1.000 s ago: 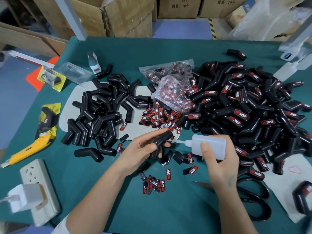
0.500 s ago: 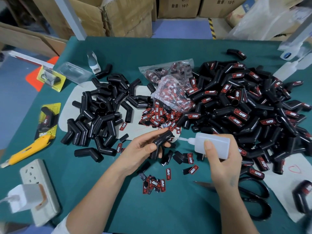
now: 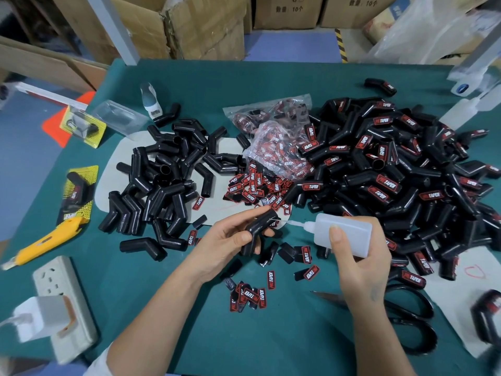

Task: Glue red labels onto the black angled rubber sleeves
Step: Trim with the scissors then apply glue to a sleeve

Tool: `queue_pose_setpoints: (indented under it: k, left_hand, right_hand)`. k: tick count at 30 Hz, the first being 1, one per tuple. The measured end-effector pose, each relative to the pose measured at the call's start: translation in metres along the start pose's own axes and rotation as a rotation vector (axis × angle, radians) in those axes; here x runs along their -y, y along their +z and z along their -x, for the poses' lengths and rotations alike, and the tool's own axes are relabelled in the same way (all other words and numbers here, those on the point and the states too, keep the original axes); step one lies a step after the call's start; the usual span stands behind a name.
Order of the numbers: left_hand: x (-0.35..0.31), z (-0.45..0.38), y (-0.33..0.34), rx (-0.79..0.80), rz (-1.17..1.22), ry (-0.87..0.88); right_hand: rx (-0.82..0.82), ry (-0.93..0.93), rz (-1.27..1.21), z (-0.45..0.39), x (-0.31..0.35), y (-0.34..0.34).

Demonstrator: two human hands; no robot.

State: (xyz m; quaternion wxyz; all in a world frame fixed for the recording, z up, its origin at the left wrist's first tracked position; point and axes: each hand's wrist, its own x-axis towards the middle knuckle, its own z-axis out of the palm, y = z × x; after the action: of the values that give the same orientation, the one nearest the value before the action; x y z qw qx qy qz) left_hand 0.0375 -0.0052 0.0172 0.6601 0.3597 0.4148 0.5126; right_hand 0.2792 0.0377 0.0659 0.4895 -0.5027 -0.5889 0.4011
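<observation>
Sleeve (image 3: pixel 260 226) in my left hand (image 3: pixel 227 241) is a black angled rubber piece with no label on the side I can see; its upper leg runs up and to the right, ending beside the glue nozzle, and its lower leg bends down toward the table (image 3: pixel 271 335). My thumb and fingers are curled round it near the bend, so most of the upper leg sticks out past the grip. My right hand (image 3: pixel 360 263) is wrapped around a white glue bottle (image 3: pixel 343 234) lying nearly level, its thin tip pointing left at the sleeve's upper end; I cannot tell whether the tip touches it.

Loose red labels (image 3: pixel 254 187) lie just beyond my left hand, and more sit in front of it, reading "PROTAPER" in white on red. A clear bag of labels (image 3: pixel 279 147) lies behind them. Bare sleeves (image 3: pixel 162 172) are heaped to the left, labelled sleeves (image 3: pixel 393 169) to the right. Black scissors (image 3: pixel 412 316) lie under my right wrist. A yellow utility knife (image 3: pixel 48 237) and a white power strip (image 3: pixel 67 302) sit at far left. Cardboard boxes (image 3: pixel 287 12) at the back show "10".
</observation>
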Motion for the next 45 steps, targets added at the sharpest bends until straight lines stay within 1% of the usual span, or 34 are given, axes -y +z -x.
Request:
queue_pose_setpoints:
  k: [7, 12, 31, 36, 40, 43, 45]
  left_hand:
    - [-0.004, 0.001, 0.006, 0.015, 0.019, 0.029]
    - [-0.003, 0.001, 0.005, 0.002, 0.015, 0.003]
    - [0.001, 0.0, 0.0, -0.012, 0.005, -0.008]
    - [-0.004, 0.001, 0.009, 0.001, 0.029, 0.015]
    - [-0.007, 0.0, 0.013, 0.009, 0.013, 0.028]
    - [-0.008, 0.001, 0.013, 0.005, 0.009, 0.016]
    - [-0.007, 0.001, 0.011, -0.001, 0.01, 0.013]
  right_hand:
    - [-0.007, -0.009, 0.008, 0.0, 0.0, 0.0]
    - [-0.007, -0.008, 0.004, 0.001, 0.001, 0.0]
    - [-0.014, -0.01, -0.008, 0.001, 0.0, -0.001]
    - [0.029, -0.014, -0.002, 0.001, 0.001, 0.001]
    - [0.007, -0.001, -0.015, 0.0, 0.0, 0.0]
    - [0.04, -0.017, -0.005, 0.002, 0.0, 0.001]
    - [0.035, -0.017, -0.002, 0.002, 0.0, 0.001]
